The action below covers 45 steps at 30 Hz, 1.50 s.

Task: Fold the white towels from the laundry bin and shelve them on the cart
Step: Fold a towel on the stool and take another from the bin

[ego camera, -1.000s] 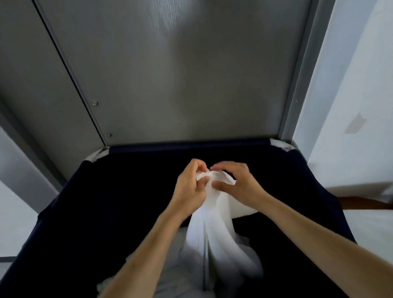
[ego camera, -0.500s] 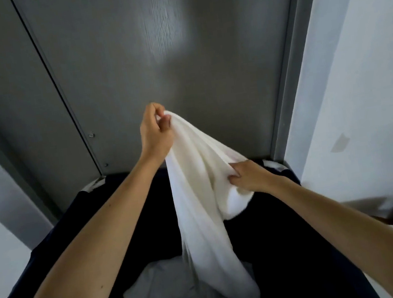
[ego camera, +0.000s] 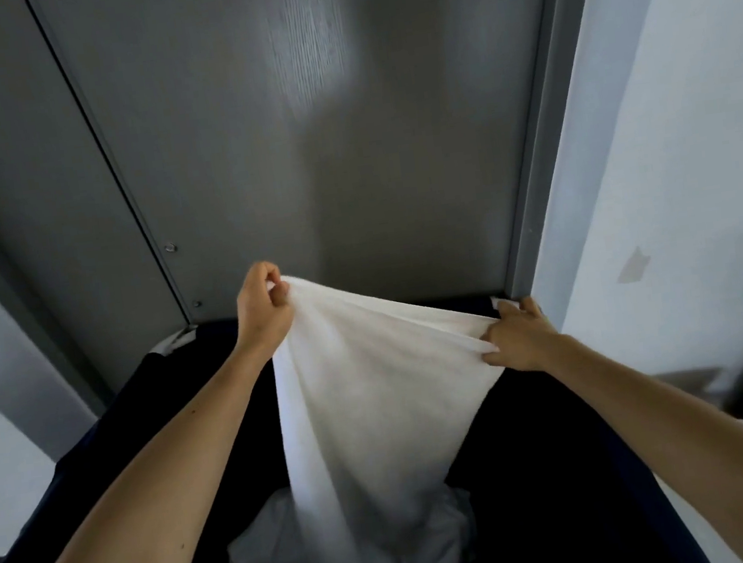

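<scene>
Just one towel (ego camera: pixel 371 375), left hand (ego camera: pixel 264 315), right hand (ego camera: pixel 519 338)

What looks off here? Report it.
Nothing spilled or torn. The towel hangs lopsided, the left hand pinching its edge higher than the right hand. A grey mark blemishes the right-hand wall.

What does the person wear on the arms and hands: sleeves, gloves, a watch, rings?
Nothing shows. The left hand and right hand are ungloved, no rings on visible fingers. No watch or bracelet on either wrist; the left forearm and right forearm are bare to the picture's edge.
</scene>
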Tool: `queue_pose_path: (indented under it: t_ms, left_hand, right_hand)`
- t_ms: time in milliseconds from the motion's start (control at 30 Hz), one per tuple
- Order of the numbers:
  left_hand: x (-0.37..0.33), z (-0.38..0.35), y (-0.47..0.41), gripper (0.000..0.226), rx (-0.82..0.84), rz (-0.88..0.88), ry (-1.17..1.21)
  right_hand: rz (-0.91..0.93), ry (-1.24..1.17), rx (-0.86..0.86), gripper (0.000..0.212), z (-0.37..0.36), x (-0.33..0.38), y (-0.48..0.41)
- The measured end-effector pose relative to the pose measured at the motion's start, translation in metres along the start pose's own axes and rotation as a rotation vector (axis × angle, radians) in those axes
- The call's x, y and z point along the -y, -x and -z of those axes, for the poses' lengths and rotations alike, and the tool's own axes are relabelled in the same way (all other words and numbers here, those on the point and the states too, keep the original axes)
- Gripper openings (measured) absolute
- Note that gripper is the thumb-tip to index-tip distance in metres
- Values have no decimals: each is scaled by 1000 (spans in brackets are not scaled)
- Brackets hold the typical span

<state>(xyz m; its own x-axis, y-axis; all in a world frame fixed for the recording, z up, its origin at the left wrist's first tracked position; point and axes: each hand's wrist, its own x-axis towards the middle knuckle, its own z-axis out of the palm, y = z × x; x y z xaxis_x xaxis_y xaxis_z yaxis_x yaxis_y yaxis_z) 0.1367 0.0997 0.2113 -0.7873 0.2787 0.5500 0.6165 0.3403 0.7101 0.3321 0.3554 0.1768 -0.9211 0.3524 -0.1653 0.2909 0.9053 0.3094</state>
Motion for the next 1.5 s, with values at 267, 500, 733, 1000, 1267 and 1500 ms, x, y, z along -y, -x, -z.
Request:
queue_pose_path:
  t_ms: [267,500,733,1000,1267,1500]
  left_hand:
    - [42,27,3,61,400,-158,-468]
    - [29,49,-22,31,302,-47,-683]
    - [-36,89,-96,28,-65,52,-665]
    - [-40,95,-82,30,132,-59,-992]
    - [-74,95,-112,31,139,515,-102]
    - [-71,95,-95,29,34,248,-97]
  right_hand:
    - [168,270,-325,27,7,-3,1]
    - [-121,-150,-369,37,50,3,-22]
    - [-136,-686,-747,27,176,-23,-33]
    - [-141,-736,-644,16,162,-26,-21]
    - [-266,-647,-569,19,192,-30,-12]
    - [-441,-1528,-682,10,197,-15,4]
